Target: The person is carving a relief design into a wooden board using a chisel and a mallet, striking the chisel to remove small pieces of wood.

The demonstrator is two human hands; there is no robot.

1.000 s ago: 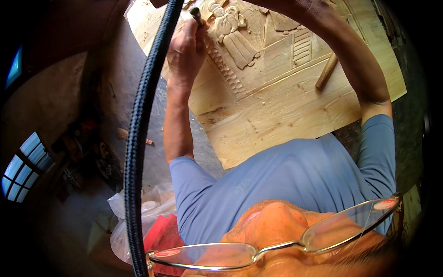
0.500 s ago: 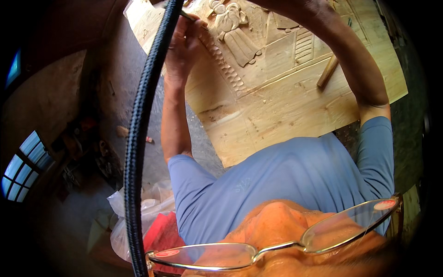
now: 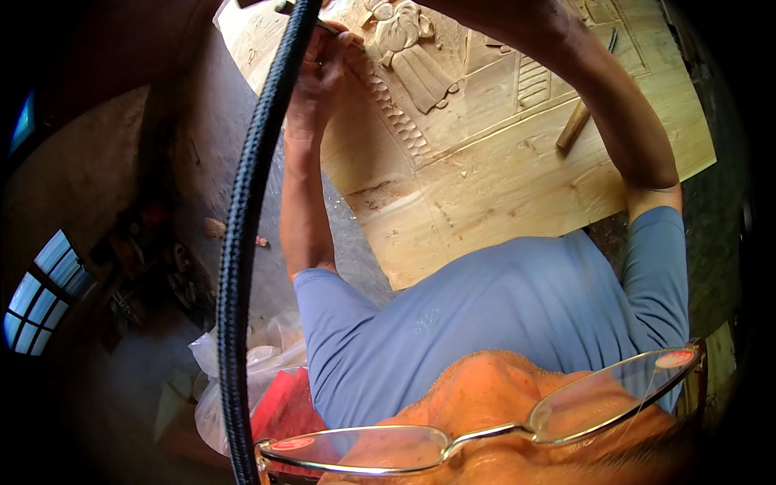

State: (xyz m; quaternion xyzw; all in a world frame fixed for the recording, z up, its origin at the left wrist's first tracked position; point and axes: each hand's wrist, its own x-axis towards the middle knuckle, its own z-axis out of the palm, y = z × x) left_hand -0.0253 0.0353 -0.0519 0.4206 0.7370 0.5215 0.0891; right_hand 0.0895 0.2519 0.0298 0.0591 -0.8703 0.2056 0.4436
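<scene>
A pale carved wood panel [image 3: 477, 206] lies in front of me, with a robed figure [image 3: 408, 61] in relief. Beside that figure runs a row of scalloped cuts [image 3: 396, 117]. My left hand [image 3: 318, 81] is closed around a thin metal carving chisel [image 3: 327, 27] at the panel's upper left, close to the top of this row. A dark cable partly covers the hand and tool. From the right my arm arches over the panel; only the wrist side of my right hand [image 3: 493, 14] shows at the top edge, its fingers out of sight.
A wooden-handled tool [image 3: 574, 127] rests on the panel beneath my right forearm. The braided black cable [image 3: 242, 202] crosses the view at left. Clear plastic bags [image 3: 214, 396] and a red item [image 3: 287, 404] are at my lower left. Small scraps [image 3: 215, 228] lie on the floor.
My left hand and forearm have shifted slightly left, with the chisel still held. My right forearm has moved a little to the left. The tool on the panel stays put.
</scene>
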